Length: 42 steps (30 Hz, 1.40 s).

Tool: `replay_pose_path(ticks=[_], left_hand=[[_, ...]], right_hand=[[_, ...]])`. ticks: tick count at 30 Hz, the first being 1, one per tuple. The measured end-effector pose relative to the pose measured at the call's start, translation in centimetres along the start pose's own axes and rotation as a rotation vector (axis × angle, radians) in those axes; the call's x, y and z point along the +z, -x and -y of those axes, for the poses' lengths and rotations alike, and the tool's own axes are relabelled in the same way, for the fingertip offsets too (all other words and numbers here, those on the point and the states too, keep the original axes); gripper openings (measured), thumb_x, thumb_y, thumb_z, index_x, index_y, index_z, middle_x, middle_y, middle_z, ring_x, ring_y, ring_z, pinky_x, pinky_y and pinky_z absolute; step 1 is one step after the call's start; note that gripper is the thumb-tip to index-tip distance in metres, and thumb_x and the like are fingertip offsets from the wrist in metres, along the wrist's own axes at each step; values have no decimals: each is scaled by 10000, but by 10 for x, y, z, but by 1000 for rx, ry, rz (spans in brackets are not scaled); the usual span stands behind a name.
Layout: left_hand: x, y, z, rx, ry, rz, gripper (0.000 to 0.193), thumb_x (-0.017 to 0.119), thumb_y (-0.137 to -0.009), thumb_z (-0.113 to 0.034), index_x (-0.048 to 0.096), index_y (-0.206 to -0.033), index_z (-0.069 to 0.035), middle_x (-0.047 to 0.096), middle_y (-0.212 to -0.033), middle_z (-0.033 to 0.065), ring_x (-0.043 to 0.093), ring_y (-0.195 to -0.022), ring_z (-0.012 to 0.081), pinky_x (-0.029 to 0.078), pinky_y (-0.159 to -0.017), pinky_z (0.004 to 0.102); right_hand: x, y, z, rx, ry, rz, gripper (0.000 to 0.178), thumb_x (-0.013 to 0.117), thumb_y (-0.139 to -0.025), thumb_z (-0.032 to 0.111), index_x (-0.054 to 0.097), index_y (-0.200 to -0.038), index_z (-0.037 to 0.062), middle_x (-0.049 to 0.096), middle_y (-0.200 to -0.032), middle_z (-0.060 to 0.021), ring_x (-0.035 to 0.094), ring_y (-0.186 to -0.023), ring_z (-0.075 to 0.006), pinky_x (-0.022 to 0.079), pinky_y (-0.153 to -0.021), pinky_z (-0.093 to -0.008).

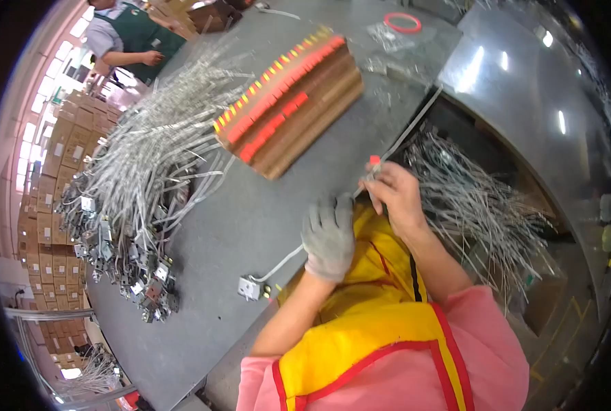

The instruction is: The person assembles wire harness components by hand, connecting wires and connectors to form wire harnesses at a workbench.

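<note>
A grey-white cable (278,264) runs from a small silver metal box (249,288) on the table, passes beneath my left hand and goes on up to the right. My left hand (329,236), in a grey glove, lies over the cable with its fingers stretched out. Bare, my right hand (396,196) pinches the cable between thumb and fingers, farther along. Just above those fingertips a small red label (375,159) sits at the cable. Beyond it, the cable's far part (418,118) reaches toward the table's far right edge.
A brown cardboard block (298,116) with rows of red and yellow labels stands ahead. To the left lies a big heap of cables (151,147) with metal boxes. More cables (477,198) fill a bin at right. A red tape ring (402,22) lies far off; a person (130,44) stands far left.
</note>
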<state>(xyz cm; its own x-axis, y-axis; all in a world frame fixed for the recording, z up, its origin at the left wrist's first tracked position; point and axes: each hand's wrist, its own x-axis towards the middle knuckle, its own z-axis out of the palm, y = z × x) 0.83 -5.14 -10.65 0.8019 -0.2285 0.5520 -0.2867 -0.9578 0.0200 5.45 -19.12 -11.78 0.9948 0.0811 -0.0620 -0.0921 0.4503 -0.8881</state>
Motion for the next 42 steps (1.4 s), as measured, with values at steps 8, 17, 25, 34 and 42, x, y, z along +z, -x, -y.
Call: replay_pose_path(ticks=[8, 17, 25, 34, 42], left_hand=[[-53, 30, 35, -217, 241, 5, 229, 607, -738, -25, 589, -954, -98, 551, -872, 178, 584, -780, 360, 483, -600, 416], [-81, 8, 48, -157, 717, 292, 176, 575, -764, 11, 593, -929, -47, 566, -884, 169, 560, -739, 344, 466, -629, 389], [-98, -7, 52, -320, 1149, 547, 63, 536, -852, -11, 587, -879, 16, 572, -845, 80, 535, -807, 185, 423, -733, 282], [-97, -10, 41, -490, 1225, 467, 98, 555, -836, 4, 605, -919, 22, 564, -829, 78, 549, -751, 191, 434, -701, 277], [-119, -22, 44, -218, 1216, 481, 155, 530, -804, 57, 598, -938, 17, 570, -863, 122, 567, -803, 220, 443, -722, 285]], right_hand=[[4, 7, 13, -45, -74, -92, 251, 578, -786, -11, 532, -1032, -29, 613, -786, -100, 478, -539, -81, 341, -432, -185], [21, 3, 43, -392, -15, -61, 217, 626, -756, -57, 563, -958, -8, 617, -801, -59, 579, -674, -95, 446, -589, -198], [23, 15, 64, -399, -163, 29, 198, 608, -735, -83, 560, -907, 2, 605, -774, -72, 592, -655, -115, 488, -594, -214], [22, 14, 63, -521, -95, -38, 221, 632, -735, -32, 511, -906, 37, 530, -826, -44, 502, -584, -87, 398, -489, -197], [27, 19, 80, -447, -282, 78, 237, 585, -727, -73, 442, -865, 57, 452, -721, -19, 421, -577, -76, 359, -506, -200]])
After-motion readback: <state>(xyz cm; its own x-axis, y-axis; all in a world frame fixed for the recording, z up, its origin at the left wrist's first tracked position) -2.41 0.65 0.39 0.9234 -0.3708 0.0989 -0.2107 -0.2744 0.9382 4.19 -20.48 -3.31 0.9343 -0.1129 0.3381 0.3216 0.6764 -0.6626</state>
